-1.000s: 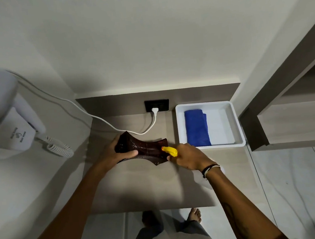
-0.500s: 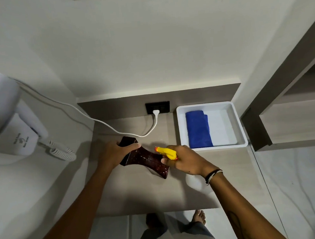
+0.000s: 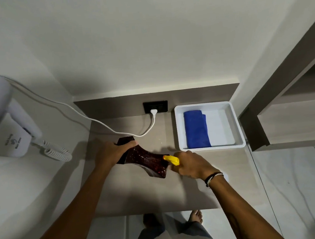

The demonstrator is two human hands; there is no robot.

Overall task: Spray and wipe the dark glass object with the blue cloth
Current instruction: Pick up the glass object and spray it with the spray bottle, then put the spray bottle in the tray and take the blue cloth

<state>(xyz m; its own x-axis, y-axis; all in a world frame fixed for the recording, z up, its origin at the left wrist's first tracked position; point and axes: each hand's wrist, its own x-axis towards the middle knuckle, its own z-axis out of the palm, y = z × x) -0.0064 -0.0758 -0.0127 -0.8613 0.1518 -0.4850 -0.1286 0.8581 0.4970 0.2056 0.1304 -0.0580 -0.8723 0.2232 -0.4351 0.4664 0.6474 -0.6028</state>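
Note:
The dark reddish-brown glass object (image 3: 147, 160) lies tilted over the middle of the countertop, narrow in its waist and flared at both ends. My left hand (image 3: 111, 154) grips its far-left end. My right hand (image 3: 191, 164) is closed around a spray bottle whose yellow nozzle (image 3: 171, 159) points at the object's near-right end, almost touching it. The bottle's body is hidden under my hand. The folded blue cloth (image 3: 196, 129) lies in the left half of a white tray (image 3: 236, 124) at the back right.
A white cable (image 3: 96, 122) runs from the wall-mounted hair dryer (image 3: 7, 130) on the left to a black socket (image 3: 155, 106) behind the object. The wooden countertop (image 3: 150, 194) ends just before my feet. A cabinet stands to the right.
The glass object has turned from lying crosswise to a diagonal, its right end swinging toward me. My right hand with the spray bottle stays at that end.

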